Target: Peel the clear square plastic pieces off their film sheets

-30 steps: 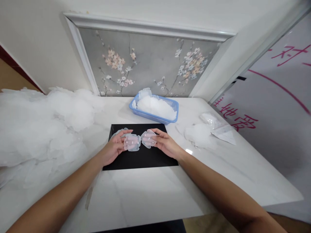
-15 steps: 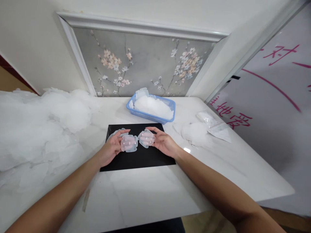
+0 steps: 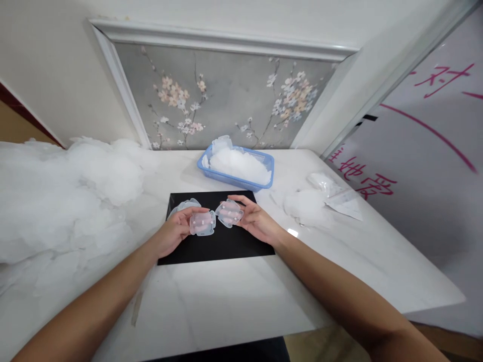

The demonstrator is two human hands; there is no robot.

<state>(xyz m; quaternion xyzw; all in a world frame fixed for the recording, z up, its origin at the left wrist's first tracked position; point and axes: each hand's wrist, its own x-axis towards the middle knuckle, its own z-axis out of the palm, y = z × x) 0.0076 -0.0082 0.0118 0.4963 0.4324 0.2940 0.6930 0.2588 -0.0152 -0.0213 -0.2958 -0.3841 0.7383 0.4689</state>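
My left hand (image 3: 175, 232) grips a translucent plastic piece (image 3: 203, 222), squarish with notched edges and small white dots on it. Its fingers show through from behind. My right hand (image 3: 256, 217) holds a similar translucent plastic piece (image 3: 229, 213), tilted like a diamond, with its fingers behind it. The two pieces are a small gap apart, above a black mat (image 3: 230, 247). More clear pieces (image 3: 187, 205) lie on the mat's left side, partly hidden by my left hand.
A blue basket (image 3: 234, 179) of whitish translucent pieces stands behind the mat. A large heap of similar pieces (image 3: 68, 201) covers the table's left. At right lie a small pile (image 3: 304, 206) and a plastic bag (image 3: 345, 203). A flowered wall panel (image 3: 226, 95) rises behind.
The right-hand piece has moved slightly away from the left-hand one and turned a little, so the gap between them is wider. Both hands keep their hold.
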